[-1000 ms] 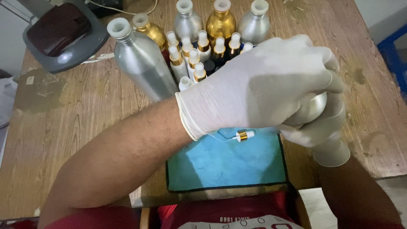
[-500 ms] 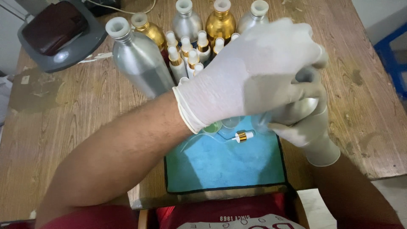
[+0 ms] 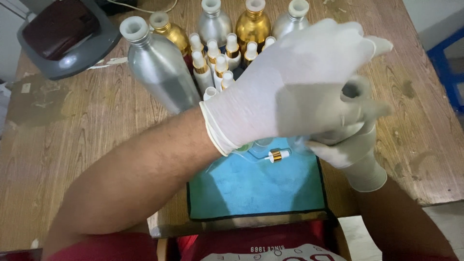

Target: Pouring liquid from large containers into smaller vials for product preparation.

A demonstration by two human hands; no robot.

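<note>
My right hand (image 3: 355, 154), in a white glove, is closed around a silver metal bottle (image 3: 333, 133) held above the blue cloth (image 3: 256, 188). My gloved left hand (image 3: 299, 92) reaches across and curls over the bottle's top, hiding most of it. A dark round opening shows between the left fingers. Under the hands, a small white spray pump with a gold collar (image 3: 276, 155) lies on the cloth.
On the wooden table (image 3: 96, 121) behind the hands stand a tall silver bottle (image 3: 157, 67), gold bottles (image 3: 253, 24), other silver bottles (image 3: 214, 21) and several small white-capped vials (image 3: 212, 58). A grey device (image 3: 63, 34) sits far left. A red box (image 3: 256, 246) is at the near edge.
Both hands have shifted slightly left and up with the bottle. My left hand has turned over its top and its fingers have spread a little, exposing a dark opening.
</note>
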